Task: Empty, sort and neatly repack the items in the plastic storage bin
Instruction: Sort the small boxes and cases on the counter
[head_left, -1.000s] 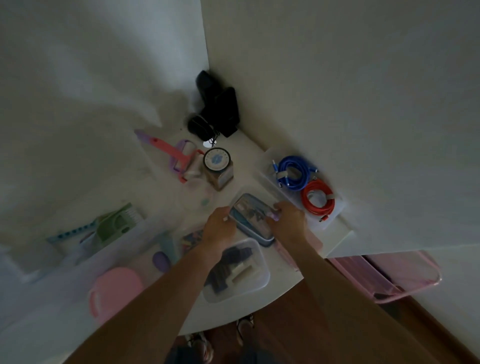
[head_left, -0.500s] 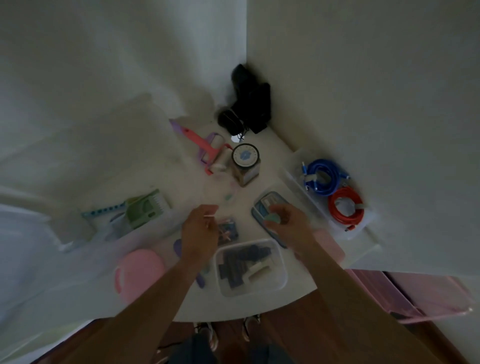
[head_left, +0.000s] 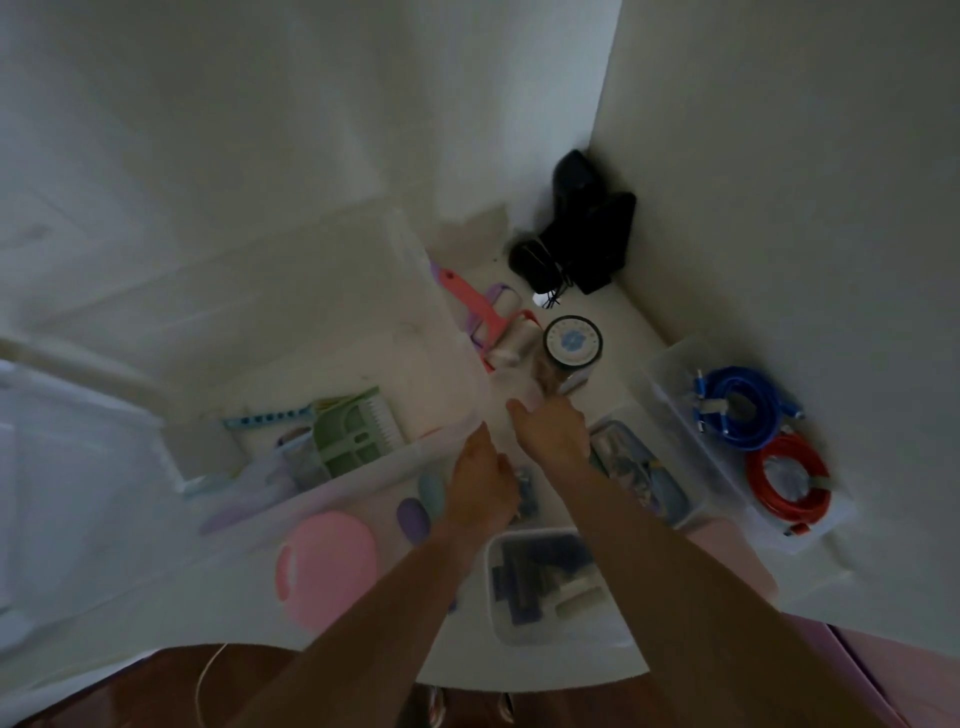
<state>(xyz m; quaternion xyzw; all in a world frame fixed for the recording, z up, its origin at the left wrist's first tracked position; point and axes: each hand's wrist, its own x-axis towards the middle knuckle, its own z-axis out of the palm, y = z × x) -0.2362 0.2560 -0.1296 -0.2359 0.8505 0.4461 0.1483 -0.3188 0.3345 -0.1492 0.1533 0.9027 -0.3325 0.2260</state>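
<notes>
Both hands have shifted up toward the jar (head_left: 570, 347). Right hand (head_left: 553, 434) reaches with fingers extended, tips just below the jar, holding nothing; left hand (head_left: 480, 486) sits beside it, its grip too blurred to tell. Left of the jar stands the clear bin (head_left: 363, 488), holding a green brush (head_left: 358, 434)

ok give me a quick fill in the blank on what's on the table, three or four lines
1. Beside the blue cable coil in the clear tray lies a ____ coil.
2. The round lid by the storage bin is ____.
3. The green dustpan sits inside the ____.
4. The jar is nearest the ____ hand.

Missing words: red; pink; storage bin; right
</notes>
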